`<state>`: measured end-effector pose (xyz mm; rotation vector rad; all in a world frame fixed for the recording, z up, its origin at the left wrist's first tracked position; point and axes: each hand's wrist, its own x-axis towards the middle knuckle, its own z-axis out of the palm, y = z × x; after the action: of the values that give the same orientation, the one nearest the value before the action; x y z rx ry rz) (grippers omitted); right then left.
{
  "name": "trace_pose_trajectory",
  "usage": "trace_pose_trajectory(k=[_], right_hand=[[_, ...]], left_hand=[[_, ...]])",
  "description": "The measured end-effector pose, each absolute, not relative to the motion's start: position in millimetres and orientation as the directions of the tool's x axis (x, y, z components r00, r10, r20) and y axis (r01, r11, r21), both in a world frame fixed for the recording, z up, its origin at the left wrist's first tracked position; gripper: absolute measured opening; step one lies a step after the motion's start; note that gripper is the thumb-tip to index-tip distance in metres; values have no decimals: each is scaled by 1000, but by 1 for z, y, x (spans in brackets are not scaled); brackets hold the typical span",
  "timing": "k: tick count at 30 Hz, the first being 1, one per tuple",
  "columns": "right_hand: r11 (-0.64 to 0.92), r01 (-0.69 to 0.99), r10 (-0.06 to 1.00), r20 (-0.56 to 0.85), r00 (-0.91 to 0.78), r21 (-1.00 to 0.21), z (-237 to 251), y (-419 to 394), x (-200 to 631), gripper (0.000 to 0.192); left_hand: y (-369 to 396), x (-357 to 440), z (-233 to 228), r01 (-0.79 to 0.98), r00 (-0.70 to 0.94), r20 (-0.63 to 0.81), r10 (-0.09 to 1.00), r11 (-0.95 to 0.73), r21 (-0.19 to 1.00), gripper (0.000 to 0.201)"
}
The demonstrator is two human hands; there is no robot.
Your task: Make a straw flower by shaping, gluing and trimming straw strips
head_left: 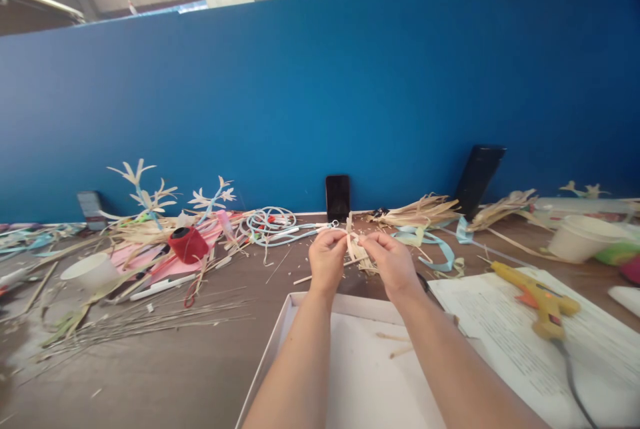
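Pinching a small bundle of pale straw strips [356, 248] between them, both hands meet above the far edge of a shallow white tray [280, 336] on a brown table [165, 362]. The left hand [327, 259] is curled, thumb and fingers closed on one strip; the right hand [393, 261] is likewise closed on the bundle from the other side. Loose straw scraps lie just under the hands. Behind them a dark phone [338, 197] leans upright against a blue wall [320, 96]. To the left sit coiled pale-blue cord [267, 224], a red thread spool [188, 244], a white cup [91, 272], thin wires [150, 319] and little straw flower figures [145, 192]. To the right lie a heap of straw [415, 210], blue ribbon [440, 252], a yellow glue gun [543, 299] resting on printed paper [500, 322], and a white bowl [580, 237].
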<state>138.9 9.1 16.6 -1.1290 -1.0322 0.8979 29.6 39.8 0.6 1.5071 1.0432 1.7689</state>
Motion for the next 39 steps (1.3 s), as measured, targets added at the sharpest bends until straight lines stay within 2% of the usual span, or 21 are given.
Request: trace_pose_trajectory(k=[13,17,23,26,29,39], right_hand=[[209,-9,945,200,259,-978,15,10,139,32],[193,-45,954,177,242,-980,17,9,139,31],[237,-151,900,158,407,-960,16,15,141,33],[223,-193,877,110,468,-956,13,19,144,30],[201,-212,883,83,461,-956,11,21,145,27],[238,-236,905,127,405,-942,7,22,148,26]], left_hand=[[40,28,1,16,-175,498,850,-503,864,13],[42,28,0,13,-172,480,860,-485,874,13],[42,29,-1,30,-163,478,863,-479,877,14],[40,30,0,33,-146,496,856,-497,867,12],[39,30,1,46,-128,532,837,-531,846,10],[39,29,-2,159,-100,622,776,-605,780,7]])
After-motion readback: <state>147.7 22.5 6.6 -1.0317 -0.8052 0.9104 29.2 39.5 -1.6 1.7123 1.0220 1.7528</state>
